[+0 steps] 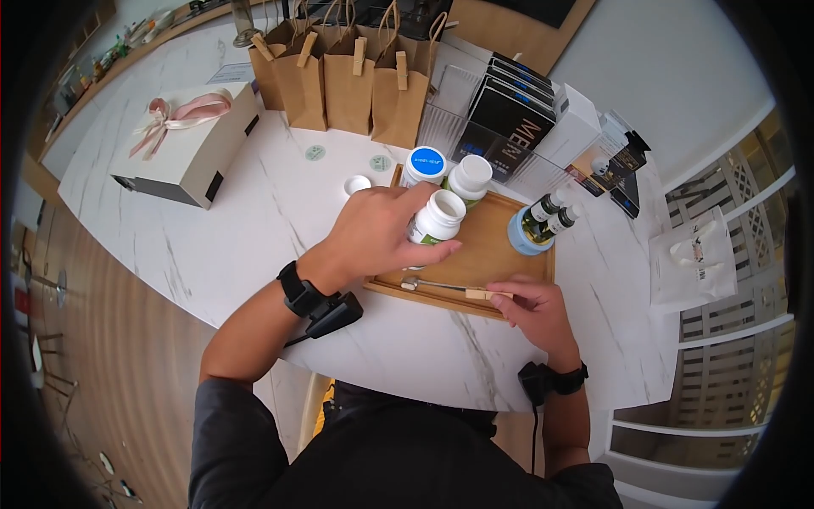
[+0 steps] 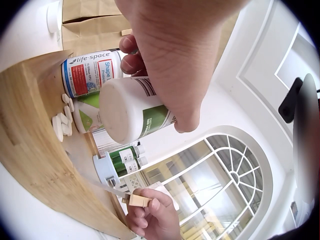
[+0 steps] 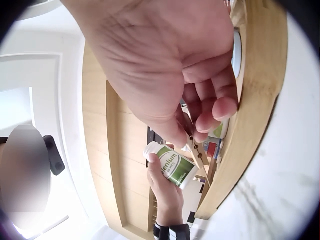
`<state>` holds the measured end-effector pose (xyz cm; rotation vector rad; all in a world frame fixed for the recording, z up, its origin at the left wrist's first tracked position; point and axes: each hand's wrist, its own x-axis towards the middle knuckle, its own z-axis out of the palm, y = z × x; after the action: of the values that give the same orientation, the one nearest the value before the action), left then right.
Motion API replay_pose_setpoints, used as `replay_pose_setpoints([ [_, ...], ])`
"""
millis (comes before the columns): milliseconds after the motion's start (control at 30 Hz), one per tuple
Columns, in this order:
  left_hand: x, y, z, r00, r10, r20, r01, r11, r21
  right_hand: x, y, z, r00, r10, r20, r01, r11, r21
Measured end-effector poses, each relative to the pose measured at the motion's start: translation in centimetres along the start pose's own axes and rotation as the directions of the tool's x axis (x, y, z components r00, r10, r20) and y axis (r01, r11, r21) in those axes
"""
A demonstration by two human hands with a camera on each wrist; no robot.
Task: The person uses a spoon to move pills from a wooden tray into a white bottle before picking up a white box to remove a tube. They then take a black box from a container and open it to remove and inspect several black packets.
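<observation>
left hand [image 1: 370, 231] grips green-labelled white cylindrical plastic bottle [image 1: 437, 222], likely light; hold mid-body. right hand [image 1: 543, 316] pinches slim wooden-handled metal utensil [image 1: 477, 294].

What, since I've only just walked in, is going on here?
A person's left hand holds an uncapped white bottle over a wooden tray, while the right hand pinches the wooden grip of a slim metal tool. White tablets lie on the tray. Two more white bottles stand beyond the held one, and a blue holder carries two small bottles.
</observation>
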<state>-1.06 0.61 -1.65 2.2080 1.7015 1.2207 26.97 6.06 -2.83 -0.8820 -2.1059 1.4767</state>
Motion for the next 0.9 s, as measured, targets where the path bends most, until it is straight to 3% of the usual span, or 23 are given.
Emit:
replay_pose_setpoints([
  [167,0.0,0.0,0.0,1.0,-0.001,0.002,0.001,1.0,0.011,-0.2,0.1,-0.2,1.0,0.02,0.021,-0.021,0.999,0.027],
  [267,0.0,0.0,0.0,1.0,0.006,-0.001,-0.006,1.0,0.014,-0.3,0.4,-0.6,0.991,0.131,0.011,-0.131,0.985,0.114],
  [333,0.1,-0.1,0.1,1.0,0.012,0.0,-0.012,1.0,0.015,-0.1,0.2,-0.8,0.973,0.21,-0.097,-0.186,0.959,0.213],
  [467,0.1,0.0,0.0,1.0,0.001,0.023,-0.001,1.0,-0.009,0.0,0.5,-1.7,0.951,0.21,-0.225,-0.156,0.959,0.237],
  [533,0.1,0.1,0.0,1.0,0.02,0.017,-0.02,1.0,-0.013,0.1,0.8,-1.8,0.906,0.117,-0.407,0.011,0.954,0.298],
  [633,0.0,0.2,0.0,0.999,-0.004,0.048,0.004,1.0,-0.011,0.0,0.3,-1.3,0.853,0.03,-0.521,0.135,0.952,0.275],
  [767,0.0,0.4,0.1,0.995,0.002,0.101,-0.003,1.0,0.01,-0.3,-0.6,-0.3,0.85,-0.121,-0.514,0.218,0.967,0.134],
  [833,0.1,0.5,0.1,0.991,-0.004,0.133,0.003,1.0,0.006,-0.2,-0.8,0.2,0.832,-0.276,-0.481,0.329,0.944,0.029],
  [900,0.0,0.3,0.3,0.994,0.012,0.11,-0.013,1.0,0.01,-0.1,-0.6,0.0,0.819,-0.252,-0.516,0.315,0.948,0.036],
])
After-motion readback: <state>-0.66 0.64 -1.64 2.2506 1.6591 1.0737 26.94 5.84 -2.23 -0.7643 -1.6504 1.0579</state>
